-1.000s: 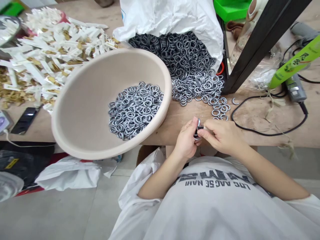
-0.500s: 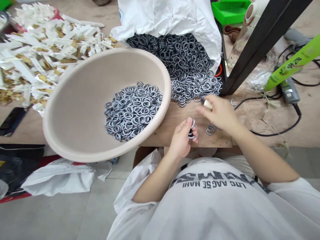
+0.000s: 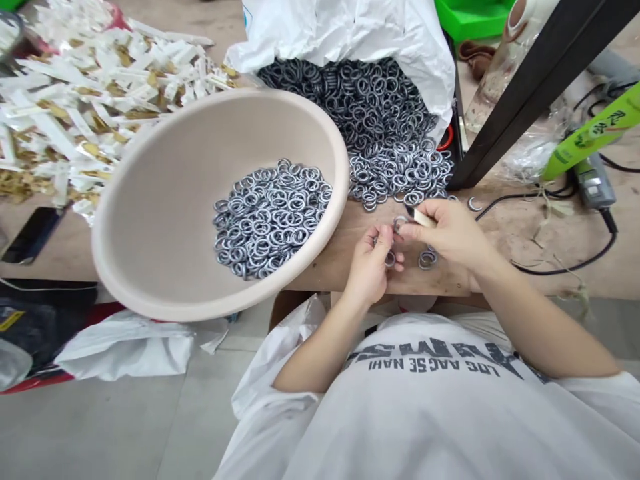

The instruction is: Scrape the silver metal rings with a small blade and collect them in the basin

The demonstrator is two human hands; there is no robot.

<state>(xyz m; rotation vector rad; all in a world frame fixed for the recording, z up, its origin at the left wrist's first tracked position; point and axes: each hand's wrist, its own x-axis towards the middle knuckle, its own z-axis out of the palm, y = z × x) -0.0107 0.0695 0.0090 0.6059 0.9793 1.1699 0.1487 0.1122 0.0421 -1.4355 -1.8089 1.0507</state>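
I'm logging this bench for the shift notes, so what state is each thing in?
Left hand: curled, holding rings
Right hand: closed on a dark-tipped tool
Basin: partly filled with rings
White sack: open, rings spilling out
Phone: screen dark

A dark phone (image 3: pixel 33 235) lies near white strips (image 3: pixel 40 130); a green tray (image 3: pixel 470 23) sits near a black post (image 3: pixel 530 100)
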